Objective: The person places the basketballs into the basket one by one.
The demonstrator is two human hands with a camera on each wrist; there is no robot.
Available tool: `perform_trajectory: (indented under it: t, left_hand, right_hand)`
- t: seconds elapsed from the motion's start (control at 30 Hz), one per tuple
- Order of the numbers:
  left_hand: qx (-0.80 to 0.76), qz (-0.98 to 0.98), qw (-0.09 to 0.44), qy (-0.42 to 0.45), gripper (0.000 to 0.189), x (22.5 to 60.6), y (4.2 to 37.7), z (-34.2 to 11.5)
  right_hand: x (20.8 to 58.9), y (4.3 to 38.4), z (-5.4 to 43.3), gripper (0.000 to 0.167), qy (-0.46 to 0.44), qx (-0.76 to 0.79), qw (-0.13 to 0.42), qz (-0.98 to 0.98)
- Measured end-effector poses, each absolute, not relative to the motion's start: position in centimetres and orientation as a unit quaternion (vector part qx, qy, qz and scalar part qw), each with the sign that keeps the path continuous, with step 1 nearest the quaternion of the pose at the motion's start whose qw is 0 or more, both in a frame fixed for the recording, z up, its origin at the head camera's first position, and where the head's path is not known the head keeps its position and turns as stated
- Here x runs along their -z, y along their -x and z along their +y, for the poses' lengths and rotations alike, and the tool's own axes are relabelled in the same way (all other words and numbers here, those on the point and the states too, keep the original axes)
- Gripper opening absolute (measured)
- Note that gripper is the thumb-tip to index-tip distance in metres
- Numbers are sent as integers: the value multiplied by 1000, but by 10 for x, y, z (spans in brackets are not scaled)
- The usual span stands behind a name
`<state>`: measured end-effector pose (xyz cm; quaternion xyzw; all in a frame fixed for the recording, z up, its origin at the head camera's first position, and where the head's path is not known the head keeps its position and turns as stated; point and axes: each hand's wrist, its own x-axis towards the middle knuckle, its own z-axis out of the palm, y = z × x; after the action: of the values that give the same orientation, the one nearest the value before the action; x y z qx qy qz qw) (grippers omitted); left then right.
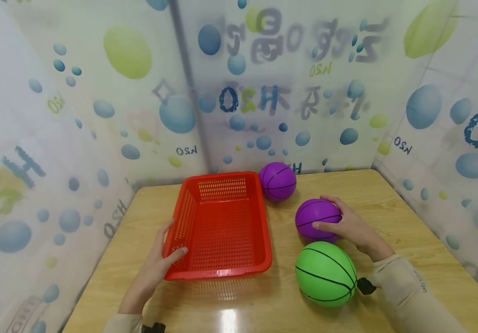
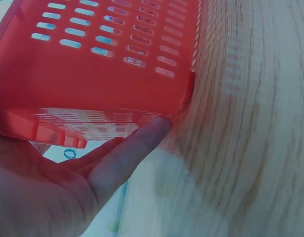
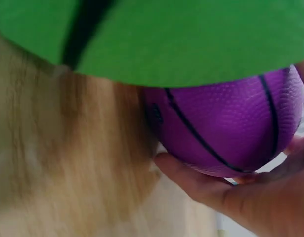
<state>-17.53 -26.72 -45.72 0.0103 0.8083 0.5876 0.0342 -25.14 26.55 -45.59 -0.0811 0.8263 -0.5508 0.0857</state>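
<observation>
My left hand point(image 1: 157, 259) holds the near-left corner of a red plastic basket point(image 1: 266, 231). Its thumb shows over the rim in the head view, and the fingers lie along the outer left side. In the left wrist view, the thumb point(image 2: 137, 148) stretches along the slotted wall point(image 2: 92, 84). My right hand point(image 1: 353, 226) grips a purple ball point(image 1: 315, 217) with black lines, thumb on the near side and fingers on the far right. A larger green ball point(image 1: 326, 275) sits just in front of it, covering part of the purple ball point(image 3: 221, 123) in the right wrist view.
Another purple ball point(image 1: 278, 181) stands at the basket's far-right corner, close to the back wall. All of it is on a wooden table point(image 1: 372, 199). Patterned walls point(image 1: 264, 125) with blue and green spots enclose the table at the back and both sides.
</observation>
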Motion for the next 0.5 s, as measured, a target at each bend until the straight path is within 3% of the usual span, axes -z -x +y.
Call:
perform_trajectory:
  t: [0.5]
  left_hand:
    - [-593,805,34,-14,89,459,176,-267]
  right_hand:
    - [465,255,264,102,66,569,107,813]
